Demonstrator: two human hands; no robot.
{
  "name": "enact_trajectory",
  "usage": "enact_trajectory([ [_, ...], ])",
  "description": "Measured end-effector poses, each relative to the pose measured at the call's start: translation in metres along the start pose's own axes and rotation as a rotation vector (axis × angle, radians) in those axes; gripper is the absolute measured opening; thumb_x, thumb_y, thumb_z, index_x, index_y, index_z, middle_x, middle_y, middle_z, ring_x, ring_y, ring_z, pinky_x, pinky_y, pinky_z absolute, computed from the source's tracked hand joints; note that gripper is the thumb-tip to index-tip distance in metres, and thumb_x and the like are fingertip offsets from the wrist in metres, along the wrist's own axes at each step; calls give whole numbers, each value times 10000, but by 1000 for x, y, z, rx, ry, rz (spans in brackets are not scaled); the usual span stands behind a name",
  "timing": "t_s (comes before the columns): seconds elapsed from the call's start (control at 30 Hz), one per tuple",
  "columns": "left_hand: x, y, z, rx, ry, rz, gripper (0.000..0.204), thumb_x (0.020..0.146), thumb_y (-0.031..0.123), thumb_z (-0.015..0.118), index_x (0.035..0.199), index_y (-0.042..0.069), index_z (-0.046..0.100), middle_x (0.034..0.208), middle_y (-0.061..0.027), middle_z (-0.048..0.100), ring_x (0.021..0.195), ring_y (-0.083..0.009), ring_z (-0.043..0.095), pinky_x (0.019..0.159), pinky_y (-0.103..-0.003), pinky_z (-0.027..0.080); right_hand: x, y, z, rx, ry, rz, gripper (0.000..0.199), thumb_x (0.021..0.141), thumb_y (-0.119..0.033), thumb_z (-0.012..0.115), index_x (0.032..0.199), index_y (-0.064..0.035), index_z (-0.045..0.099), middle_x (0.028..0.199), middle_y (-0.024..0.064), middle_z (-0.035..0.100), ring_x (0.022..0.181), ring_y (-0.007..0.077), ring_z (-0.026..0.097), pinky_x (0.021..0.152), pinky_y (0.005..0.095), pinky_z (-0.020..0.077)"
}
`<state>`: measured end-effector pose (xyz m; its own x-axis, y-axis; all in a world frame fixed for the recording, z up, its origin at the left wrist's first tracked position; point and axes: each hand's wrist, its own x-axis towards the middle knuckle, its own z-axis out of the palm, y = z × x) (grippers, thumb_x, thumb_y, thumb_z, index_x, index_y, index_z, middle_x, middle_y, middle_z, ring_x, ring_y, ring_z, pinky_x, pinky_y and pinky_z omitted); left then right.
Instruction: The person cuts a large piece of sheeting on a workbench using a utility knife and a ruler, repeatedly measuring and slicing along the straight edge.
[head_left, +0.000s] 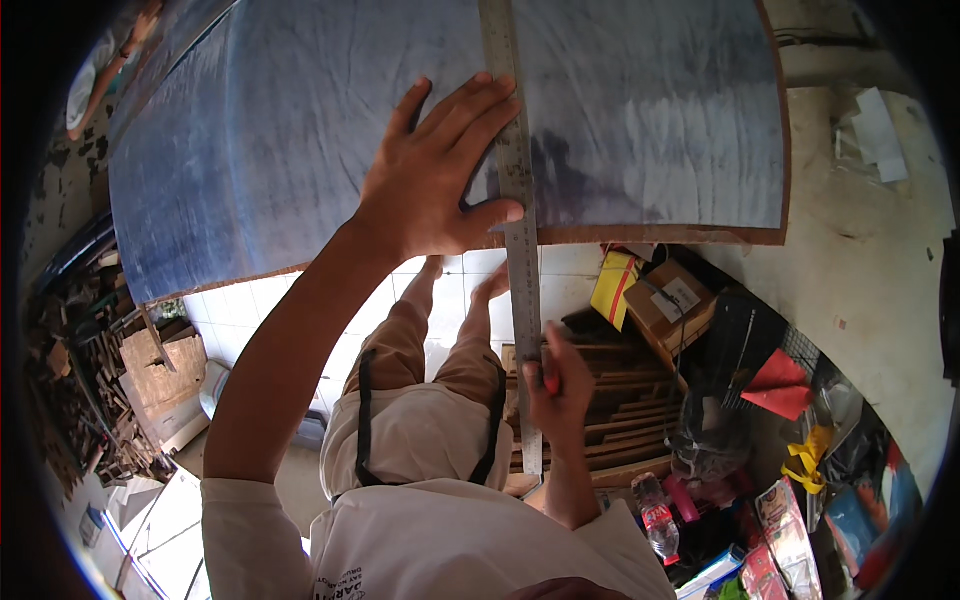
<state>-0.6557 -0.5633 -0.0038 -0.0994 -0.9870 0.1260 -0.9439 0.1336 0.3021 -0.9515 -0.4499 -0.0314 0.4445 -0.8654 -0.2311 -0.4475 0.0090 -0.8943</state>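
A big blue-grey board [300, 140] with a brown edge fills the top of my view, lying flat in front of me. A long steel ruler [518, 200] runs straight down across it and past its near edge toward my lap. My left hand [440, 175] lies flat on the board, fingers [470, 105] spread, thumb against the ruler's side. My right hand [556, 385] grips the ruler's lower part, fingers curled around what seems a small red pencil [551, 381].
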Motion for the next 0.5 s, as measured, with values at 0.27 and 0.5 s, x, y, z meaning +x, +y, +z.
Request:
enact_trajectory([
  [0.27, 0, 1, -2, -1, 6, 12, 918, 779, 564, 785, 1513, 123, 454, 1587, -39, 431, 1518, -216, 344, 1248, -587, 213, 68, -71, -34, -22, 192, 78, 472, 983, 0, 573, 1426, 36, 413, 1115, 191, 619, 897, 295, 672, 793, 349, 553],
  [0.5, 2, 0, -3, -33, 1, -11, 909, 777, 552, 791, 1505, 123, 458, 1574, -33, 444, 1509, -205, 355, 1249, -575, 211, 124, -111, -18, -515, 129, -164, 638, 945, 34, 590, 1548, -88, 422, 1111, 188, 712, 790, 314, 732, 663, 424, 574],
])
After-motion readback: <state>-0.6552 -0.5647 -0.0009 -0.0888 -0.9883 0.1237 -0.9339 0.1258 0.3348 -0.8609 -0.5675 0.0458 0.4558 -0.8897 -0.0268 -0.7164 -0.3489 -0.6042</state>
